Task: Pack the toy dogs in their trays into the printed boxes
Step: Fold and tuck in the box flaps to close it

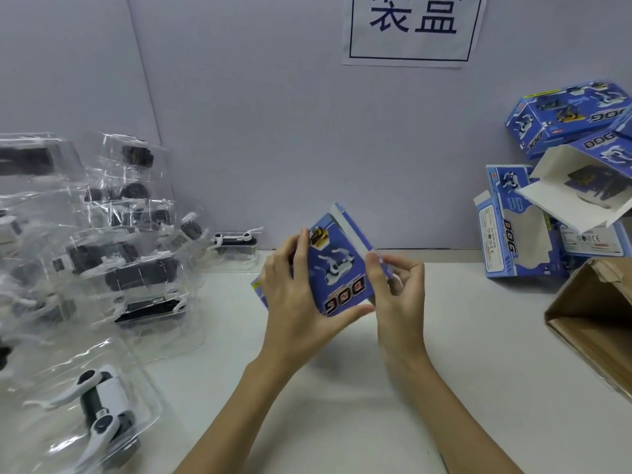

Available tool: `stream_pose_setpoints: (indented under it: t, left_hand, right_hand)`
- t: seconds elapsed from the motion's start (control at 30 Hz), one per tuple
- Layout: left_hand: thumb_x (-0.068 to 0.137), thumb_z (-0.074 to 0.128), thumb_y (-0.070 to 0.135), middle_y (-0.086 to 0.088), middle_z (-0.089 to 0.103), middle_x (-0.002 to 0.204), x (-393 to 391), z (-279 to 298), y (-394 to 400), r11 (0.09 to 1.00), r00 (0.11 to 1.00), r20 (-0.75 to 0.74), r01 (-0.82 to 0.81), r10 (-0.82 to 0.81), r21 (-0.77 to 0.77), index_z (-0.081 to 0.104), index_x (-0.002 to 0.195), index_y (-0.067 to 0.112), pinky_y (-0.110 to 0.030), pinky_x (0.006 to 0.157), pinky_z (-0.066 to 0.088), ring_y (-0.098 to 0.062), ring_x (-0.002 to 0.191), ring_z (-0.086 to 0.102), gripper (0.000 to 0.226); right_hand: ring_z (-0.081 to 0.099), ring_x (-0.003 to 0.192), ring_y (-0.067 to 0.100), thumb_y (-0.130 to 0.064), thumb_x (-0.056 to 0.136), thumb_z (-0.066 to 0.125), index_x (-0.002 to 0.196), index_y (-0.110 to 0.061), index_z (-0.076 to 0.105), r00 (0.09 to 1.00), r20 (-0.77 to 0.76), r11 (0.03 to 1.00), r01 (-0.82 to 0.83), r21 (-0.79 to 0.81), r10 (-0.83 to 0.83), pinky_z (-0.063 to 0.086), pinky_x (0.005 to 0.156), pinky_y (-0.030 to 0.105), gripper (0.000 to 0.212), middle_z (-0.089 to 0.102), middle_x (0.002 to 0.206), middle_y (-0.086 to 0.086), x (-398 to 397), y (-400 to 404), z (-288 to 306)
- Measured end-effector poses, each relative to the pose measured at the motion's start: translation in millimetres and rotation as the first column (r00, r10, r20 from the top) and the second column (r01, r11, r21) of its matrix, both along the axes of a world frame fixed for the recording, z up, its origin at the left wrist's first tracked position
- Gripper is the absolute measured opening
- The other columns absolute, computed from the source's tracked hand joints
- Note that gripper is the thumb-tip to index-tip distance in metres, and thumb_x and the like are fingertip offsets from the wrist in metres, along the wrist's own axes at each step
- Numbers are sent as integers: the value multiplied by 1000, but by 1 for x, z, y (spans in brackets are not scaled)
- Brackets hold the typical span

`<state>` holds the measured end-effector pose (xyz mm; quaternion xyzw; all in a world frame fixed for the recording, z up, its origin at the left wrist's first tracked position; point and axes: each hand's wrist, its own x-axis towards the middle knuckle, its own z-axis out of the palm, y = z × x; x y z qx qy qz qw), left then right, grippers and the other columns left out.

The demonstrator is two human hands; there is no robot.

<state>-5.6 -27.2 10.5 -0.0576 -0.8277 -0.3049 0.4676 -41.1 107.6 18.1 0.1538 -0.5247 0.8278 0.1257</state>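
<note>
**Both hands on a blue printed box above the white table**

Fingers (301,248) of the left hand (297,302) curl over the far left edge of a blue printed box (342,268), while the thumb runs along its near bottom edge, so the box sits clamped in that hand. On the other side, the right hand (400,292) pinches the box's right edge between thumb and bent fingers, at the white-lined flap (352,227) that stands open along the top right. The box is held tilted, its printed face with the white dog picture and the word DOG toward the camera, raised over the white table (342,405) and just in front of the pale wall (273,131).

Left of the box, a heap of clear plastic trays (119,234) holds black-and-white toy dogs, stacked against the wall. One more tray with a toy dog (99,412) lies nearer, well to the lower left of the box. A single toy dog in its tray (236,241) stands just left of the box, by the wall.

Right of the box, more blue boxes (519,234) are piled up, one lying with its white flaps open (578,186). A brown carton (595,323) sits lower right of the box. Above the box, a paper sign (410,29) hangs on the wall.
</note>
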Motion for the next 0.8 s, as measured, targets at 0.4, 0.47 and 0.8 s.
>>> stream_pose_setpoints:
  t: [0.4,0.47,0.8]
  left_hand:
    - [62,84,69,6,38,151,9,7,-32,977,992,66,114,-104,-183,35,158,18,-67,116,32,8,139,24,119]
    - [64,79,73,4,39,152,8,5,-31,974,994,58,102,-93,-203,33,157,20,-68,118,27,-4,141,32,117]
    - [63,84,68,-7,45,151,8,3,-24,969,995,73,79,-63,-232,35,156,12,-56,125,14,-27,139,43,119]
  right_hand:
    - [67,122,14,-35,106,51,152,-44,43,945,-127,880,-225,418,302,64,77,29,48,69,126,-17,0,15,11]
    - [64,126,13,-33,104,48,155,-46,38,944,-128,866,-217,450,303,64,77,29,54,67,128,-23,1,13,10]
    - [64,128,17,-33,100,52,154,-43,39,945,-165,855,-169,491,282,64,80,29,56,62,141,-6,-2,9,-1]
